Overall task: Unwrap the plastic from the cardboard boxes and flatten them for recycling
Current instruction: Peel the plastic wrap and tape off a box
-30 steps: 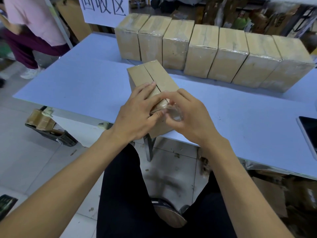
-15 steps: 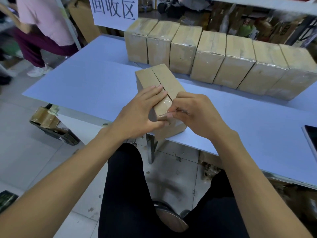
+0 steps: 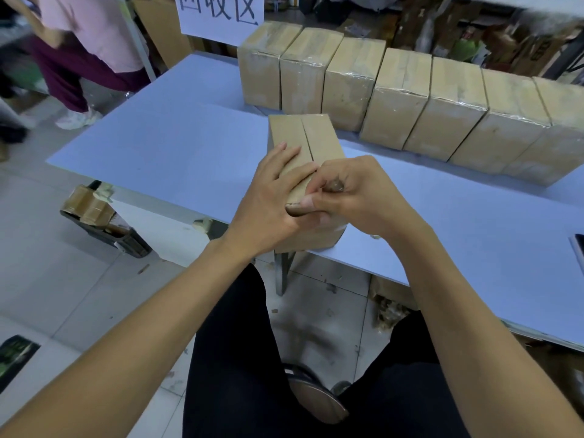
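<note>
On the floor at far left a dark crate [image 3: 104, 221] holds flattened cardboard; behind it stands a person in a pink top [image 3: 91, 30], partly out of frame; a white sign [image 3: 221, 14] with large characters hangs at the far edge of the pale blue counter [image 3: 151, 147].

My left hand [image 3: 268, 197] lies flat on top of the near cardboard box [image 3: 303, 137], fingers straight and pressing down on the left flap, thumb at the near edge; an open grip, holding nothing. The box stands at the near edge of the counter, directly in front of me, its two top flaps meeting along a centre seam.

My right hand [image 3: 357, 191] touches the left hand at the box's near top edge; its grip is closed, fingers curled and thumb pinching a bit of clear plastic wrap [image 3: 335, 186] at that edge; how much wrap is lifted I cannot tell.

Behind, running to the right, a row of wrapped boxes [image 3: 395, 96] stands side by side on the counter, film glinting at their edges; at far right a dark flat device [image 3: 579, 248] lies at the frame's edge.
</note>
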